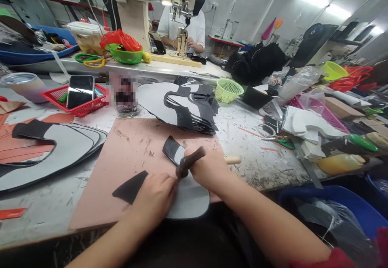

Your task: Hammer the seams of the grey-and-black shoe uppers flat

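A grey and black U-shaped piece (192, 201) lies on the pink mat (100, 187), its rounded end at the mat's front edge. My left hand (159, 191) rests on the piece's left arm with the fingers pressed together. In my right hand (209, 169) is a hammer (190, 162), its dark head over the middle of the piece and its pale wooden handle showing to the right of the hand. Behind the mat lies a stack of similar grey and black pieces (188, 106). More such pieces (75, 142) are piled at the left.
A red basket (77, 108) with a phone stands at the back left, beside a tumbler (26, 86). Green scissors (283, 142) and a notebook (292, 118) lie at the right. A person in white sits behind a sewing machine (130, 17).
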A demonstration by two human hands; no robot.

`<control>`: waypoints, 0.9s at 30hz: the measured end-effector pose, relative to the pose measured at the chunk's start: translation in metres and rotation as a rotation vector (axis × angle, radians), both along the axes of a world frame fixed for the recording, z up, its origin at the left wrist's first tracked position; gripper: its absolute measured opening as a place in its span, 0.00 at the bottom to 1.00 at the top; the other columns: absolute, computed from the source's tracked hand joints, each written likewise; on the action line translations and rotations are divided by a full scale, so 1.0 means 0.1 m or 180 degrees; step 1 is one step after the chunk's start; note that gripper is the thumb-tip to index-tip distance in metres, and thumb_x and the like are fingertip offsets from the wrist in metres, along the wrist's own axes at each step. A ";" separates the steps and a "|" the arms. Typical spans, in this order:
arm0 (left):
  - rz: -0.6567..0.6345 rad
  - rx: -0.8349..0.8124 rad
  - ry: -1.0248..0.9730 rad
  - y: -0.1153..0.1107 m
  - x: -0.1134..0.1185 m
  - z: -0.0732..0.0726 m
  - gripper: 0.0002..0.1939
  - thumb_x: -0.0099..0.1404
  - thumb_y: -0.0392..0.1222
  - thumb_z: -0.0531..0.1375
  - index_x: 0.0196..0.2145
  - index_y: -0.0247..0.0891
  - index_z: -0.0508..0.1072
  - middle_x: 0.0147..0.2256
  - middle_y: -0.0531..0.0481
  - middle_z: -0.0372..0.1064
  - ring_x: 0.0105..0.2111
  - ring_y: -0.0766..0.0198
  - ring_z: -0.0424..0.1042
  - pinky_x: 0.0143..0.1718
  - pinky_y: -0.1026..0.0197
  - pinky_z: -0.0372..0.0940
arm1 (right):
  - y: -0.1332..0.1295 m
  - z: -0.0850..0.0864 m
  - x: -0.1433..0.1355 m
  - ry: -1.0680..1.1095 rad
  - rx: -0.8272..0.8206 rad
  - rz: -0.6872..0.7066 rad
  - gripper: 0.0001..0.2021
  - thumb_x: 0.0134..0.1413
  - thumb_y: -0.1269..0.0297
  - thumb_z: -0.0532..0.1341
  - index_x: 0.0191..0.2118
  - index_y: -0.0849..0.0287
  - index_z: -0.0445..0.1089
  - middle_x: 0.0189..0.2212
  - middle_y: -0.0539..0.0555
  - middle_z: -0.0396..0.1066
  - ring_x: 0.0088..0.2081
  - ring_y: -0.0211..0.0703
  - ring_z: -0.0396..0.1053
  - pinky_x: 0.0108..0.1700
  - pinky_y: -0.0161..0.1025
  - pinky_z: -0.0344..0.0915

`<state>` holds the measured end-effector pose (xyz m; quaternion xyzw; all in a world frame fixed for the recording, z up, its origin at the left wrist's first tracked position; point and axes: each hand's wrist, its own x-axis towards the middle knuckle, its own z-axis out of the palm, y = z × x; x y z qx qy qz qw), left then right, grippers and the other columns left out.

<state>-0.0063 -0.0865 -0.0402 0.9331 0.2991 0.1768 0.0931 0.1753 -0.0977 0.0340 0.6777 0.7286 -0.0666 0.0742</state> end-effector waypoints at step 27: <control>-0.0683 -0.0921 0.0585 0.15 -0.36 0.29 0.17 0.61 0.26 0.48 0.38 0.43 0.72 0.35 0.51 0.67 0.36 0.62 0.65 0.39 0.62 0.59 | -0.12 0.00 -0.26 0.0437 -0.0181 0.0579 0.08 0.54 0.73 0.53 0.34 0.59 0.69 0.25 0.53 0.73 0.28 0.42 0.71 0.25 0.35 0.53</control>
